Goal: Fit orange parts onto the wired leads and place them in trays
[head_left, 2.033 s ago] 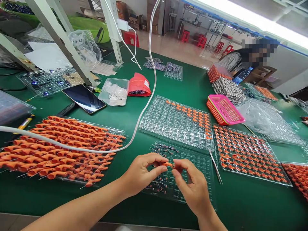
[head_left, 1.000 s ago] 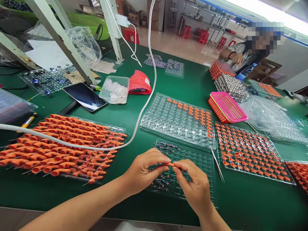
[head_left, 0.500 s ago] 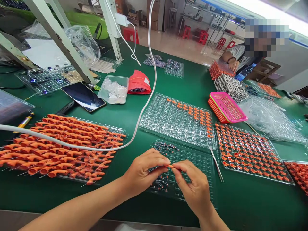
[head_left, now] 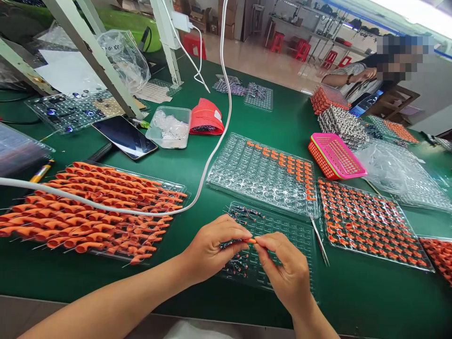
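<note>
My left hand (head_left: pixel 217 245) and my right hand (head_left: pixel 284 263) meet fingertip to fingertip, both pinching a small orange piece (head_left: pixel 252 240). Most of that piece is hidden by the fingers, so its exact kind does not show. Below them lies a clear plastic tray (head_left: pixel 282 230) with small dark wired parts (head_left: pixel 236 266) in its left pockets. Just beyond is another clear tray (head_left: pixel 243 174), which has orange pieces (head_left: pixel 296 165) along its right and far side. Metal tweezers (head_left: pixel 320 241) rest beside the near tray's right edge.
A tray of curved orange parts (head_left: pixel 88 212) fills the left, crossed by a white cable (head_left: pixel 123 210). On the right are a full tray of orange pieces (head_left: pixel 374 226) and a pink basket (head_left: pixel 337 155). A phone (head_left: pixel 125 136) lies back left. Another person (head_left: pixel 360 80) sits across the table.
My hands stay together on the orange piece, with little change in the pinch. The view has shifted slightly. The other person's hand has lifted from the stacked orange trays.
</note>
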Demonstrator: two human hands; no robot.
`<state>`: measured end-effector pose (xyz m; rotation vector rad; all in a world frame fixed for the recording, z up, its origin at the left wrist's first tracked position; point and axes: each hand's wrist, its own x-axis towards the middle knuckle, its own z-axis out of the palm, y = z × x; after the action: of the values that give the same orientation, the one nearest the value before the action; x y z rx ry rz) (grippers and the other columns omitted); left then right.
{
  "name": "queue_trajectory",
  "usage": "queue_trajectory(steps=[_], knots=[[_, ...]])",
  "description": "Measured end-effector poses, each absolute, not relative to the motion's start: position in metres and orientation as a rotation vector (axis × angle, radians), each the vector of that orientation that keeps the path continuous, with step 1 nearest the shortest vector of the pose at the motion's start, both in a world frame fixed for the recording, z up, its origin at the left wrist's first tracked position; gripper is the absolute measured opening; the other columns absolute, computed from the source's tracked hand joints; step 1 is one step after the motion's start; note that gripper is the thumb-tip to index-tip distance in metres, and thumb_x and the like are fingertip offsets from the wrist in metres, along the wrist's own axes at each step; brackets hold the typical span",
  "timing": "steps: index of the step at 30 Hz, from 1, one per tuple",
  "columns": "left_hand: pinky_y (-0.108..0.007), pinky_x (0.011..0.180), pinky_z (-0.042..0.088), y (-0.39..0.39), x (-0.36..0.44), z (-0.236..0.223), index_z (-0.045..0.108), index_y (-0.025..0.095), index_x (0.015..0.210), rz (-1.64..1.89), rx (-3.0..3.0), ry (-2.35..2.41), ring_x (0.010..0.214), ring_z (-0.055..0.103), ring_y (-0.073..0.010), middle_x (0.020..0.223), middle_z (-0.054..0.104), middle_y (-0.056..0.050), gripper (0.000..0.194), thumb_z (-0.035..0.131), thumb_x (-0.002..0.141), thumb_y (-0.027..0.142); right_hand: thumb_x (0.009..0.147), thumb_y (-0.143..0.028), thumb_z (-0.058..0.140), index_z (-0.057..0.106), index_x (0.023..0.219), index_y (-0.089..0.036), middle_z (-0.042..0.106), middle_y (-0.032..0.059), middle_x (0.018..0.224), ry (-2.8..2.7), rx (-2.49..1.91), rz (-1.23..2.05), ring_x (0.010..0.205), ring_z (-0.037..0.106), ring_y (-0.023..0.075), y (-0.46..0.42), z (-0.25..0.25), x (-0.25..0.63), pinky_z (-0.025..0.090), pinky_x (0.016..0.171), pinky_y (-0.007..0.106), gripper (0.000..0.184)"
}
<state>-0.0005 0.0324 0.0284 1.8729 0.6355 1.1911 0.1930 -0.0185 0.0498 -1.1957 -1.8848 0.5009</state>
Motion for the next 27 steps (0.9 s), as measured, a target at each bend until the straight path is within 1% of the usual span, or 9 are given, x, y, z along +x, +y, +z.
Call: queue_trajectory(steps=[3, 6, 10, 12, 16, 22, 27], knots=[[-0.031, 0.079, 0.052, 0.0324, -0.0007, 0.0274, 0.069, 0.019, 0.105, 1.2, 1.865, 0.63, 0.086, 0.064, -0.0169, 0.094, 0.074, -0.005, 0.023, 0.069, 0.085, 0.007, 0.086, 0.001, 0.059, 0.06, 0.11, -0.023, 0.07, 0.0035, 0.093, -1.905, -1.177, 0.469, 0.082, 0.064, 0.0159, -0.0177, 0.0482, 0.1937, 0.05, 0.071, 0.031, 0.033], [-0.031, 0.079, 0.052, 0.0325, -0.0005, 0.0269, 0.07, 0.019, 0.106, 1.185, 1.86, 0.637, 0.086, 0.064, -0.0168, 0.094, 0.074, -0.005, 0.023, 0.069, 0.085, 0.008, 0.086, 0.0, 0.059, 0.06, 0.109, -0.022, 0.069, 0.0034, 0.093, -1.911, -1.181, 0.46, 0.081, 0.063, 0.0156, -0.0181, 0.0469, 0.1939, 0.049, 0.07, 0.031, 0.032], [-0.031, 0.078, 0.052, 0.0314, -0.0017, 0.0274, 0.068, 0.019, 0.112, 1.146, 1.844, 0.697, 0.083, 0.063, -0.0173, 0.089, 0.073, -0.005, 0.029, 0.072, 0.084, 0.012, 0.088, -0.006, 0.058, 0.06, 0.1, -0.021, 0.067, 0.002, 0.088, -1.844, -1.266, 0.501, 0.078, 0.062, 0.0144, -0.0196, 0.0486, 0.1934, 0.048, 0.07, 0.029, 0.02], [-0.031, 0.078, 0.052, 0.0309, -0.0028, 0.0282, 0.067, 0.018, 0.114, 1.136, 1.861, 0.734, 0.084, 0.063, -0.0184, 0.09, 0.072, -0.006, 0.033, 0.075, 0.082, 0.016, 0.09, -0.009, 0.056, 0.06, 0.093, -0.021, 0.065, 0.0007, 0.083, -1.794, -1.336, 0.535, 0.074, 0.06, 0.0133, -0.0198, 0.0508, 0.1933, 0.047, 0.068, 0.027, 0.012], [-0.031, 0.077, 0.051, 0.03, -0.0026, 0.0304, 0.067, 0.016, 0.106, 1.172, 1.936, 0.768, 0.084, 0.062, -0.0185, 0.09, 0.071, -0.006, 0.027, 0.076, 0.081, 0.02, 0.091, -0.015, 0.055, 0.059, 0.086, -0.02, 0.06, -0.0015, 0.075, -1.763, -1.424, 0.541, 0.067, 0.056, 0.0117, -0.0187, 0.0537, 0.1928, 0.044, 0.064, 0.025, 0.009], [-0.029, 0.074, 0.047, 0.0287, 0.0003, 0.0304, 0.064, 0.015, 0.1, 1.213, 2.077, 0.782, 0.077, 0.06, -0.0162, 0.085, 0.071, -0.005, 0.013, 0.064, 0.089, 0.01, 0.091, -0.018, 0.054, 0.058, 0.082, -0.02, 0.057, -0.0024, 0.07, -1.795, -1.445, 0.522, 0.064, 0.053, 0.0112, -0.0175, 0.0517, 0.1903, 0.042, 0.062, 0.024, 0.011], [-0.029, 0.071, 0.045, 0.0289, -0.0009, 0.0303, 0.064, 0.014, 0.095, 1.153, 2.101, 0.814, 0.074, 0.057, -0.0161, 0.08, 0.068, -0.005, 0.008, 0.058, 0.091, 0.011, 0.091, -0.022, 0.053, 0.058, 0.077, -0.02, 0.055, -0.0032, 0.066, -1.76, -1.497, 0.586, 0.061, 0.051, 0.0109, -0.0169, 0.0521, 0.1895, 0.041, 0.059, 0.023, 0.016]])
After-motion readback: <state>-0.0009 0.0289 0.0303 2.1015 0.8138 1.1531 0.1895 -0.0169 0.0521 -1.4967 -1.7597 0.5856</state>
